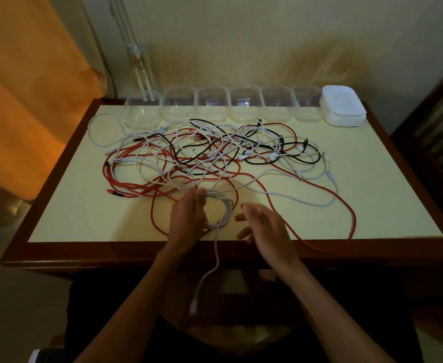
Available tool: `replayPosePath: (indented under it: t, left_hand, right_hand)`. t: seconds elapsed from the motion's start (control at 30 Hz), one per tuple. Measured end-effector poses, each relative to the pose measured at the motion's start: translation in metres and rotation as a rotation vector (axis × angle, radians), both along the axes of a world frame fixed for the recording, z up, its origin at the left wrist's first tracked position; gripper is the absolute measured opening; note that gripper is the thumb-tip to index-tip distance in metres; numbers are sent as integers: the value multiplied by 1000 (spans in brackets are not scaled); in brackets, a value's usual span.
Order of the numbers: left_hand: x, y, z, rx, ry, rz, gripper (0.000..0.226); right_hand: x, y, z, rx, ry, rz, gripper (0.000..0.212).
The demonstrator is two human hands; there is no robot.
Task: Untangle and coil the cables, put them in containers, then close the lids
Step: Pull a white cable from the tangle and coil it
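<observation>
- The left hand (189,216) grips a white coil (219,212) of several loops at the near edge of the table (84,221); its fingers curl round the coil's left side.
- The right hand (261,226) hovers just right of the coil, fingers spread and relaxed, holding nothing.
- The coil's loose tail (210,271) runs from the bottom of the loops straight toward the person, over the table edge, and ends in a plug (193,307) hanging below. Its long axis lies near to far, between the two forearms.
- That tail is what remains to wind, by my reading. It lies below and slightly left of the free right hand, which looks best placed to reach down and take it.
- Behind the coil, away from the person, the tangle (202,155) of red, black and white cables spreads across the middle of the table. Whether the coil's upper end is free of it I cannot tell.
- Clear containers (245,106) stand in a row along the far edge, well apart from the hands, with a stack of white lids (343,106) at their right end.
- All containers look empty, so the task seems barely begun.
</observation>
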State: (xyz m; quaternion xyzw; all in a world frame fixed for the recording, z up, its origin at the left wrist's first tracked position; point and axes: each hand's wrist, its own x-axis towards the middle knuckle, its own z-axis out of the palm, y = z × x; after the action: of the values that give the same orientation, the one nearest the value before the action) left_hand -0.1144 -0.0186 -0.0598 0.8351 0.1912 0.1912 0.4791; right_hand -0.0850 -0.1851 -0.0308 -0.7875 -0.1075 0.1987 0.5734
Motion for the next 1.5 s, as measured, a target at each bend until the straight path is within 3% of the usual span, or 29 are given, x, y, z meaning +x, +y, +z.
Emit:
replayPosePath:
  t: [0.1,0.2,0.3,0.43,0.53,0.67,0.77,0.87,1.03,1.13,1.27,1.43,1.5]
  left_hand:
    - [-1,-11,2,18,4,-164,29]
    - [-1,-21,4,-20,-20,-191,29]
    - [-4,-28,10,-236,88,-167,31]
    - [-16,-41,22,-621,400,-89,47]
    - [-26,-44,28,-686,464,-123,49]
    - [-31,-38,37,-592,388,-179,38]
    - [-33,-32,40,-400,309,-163,29]
    - [-35,-30,38,-225,272,-145,9]
    - [-36,-31,35,2,246,34,8]
    - [-36,-29,42,27,284,47,5]
    - [-36,-32,49,-142,372,-24,8]
    - [-44,-39,66,-881,339,-79,19]
    - [-47,-43,68,-988,276,-28,20]
  right_hand:
    - [16,2,10,-74,-88,151,25]
    - [21,7,11,-159,-92,286,20]
    - [24,11,4,-236,-152,223,19]
    - [28,13,-6,-299,-185,29,15]
    - [31,10,-10,-345,-218,-88,14]
    - [29,8,-12,-276,-124,-147,23]
    - [25,6,-7,2,155,-212,23]
    - [21,5,-1,200,310,-252,24]
    - [11,8,2,287,358,-270,23]
    - [5,8,0,320,327,-274,24]
    - [-4,12,1,329,280,-265,25]
    - [-13,19,-2,284,244,-295,27]
    - [-17,22,-2,284,239,-271,27]
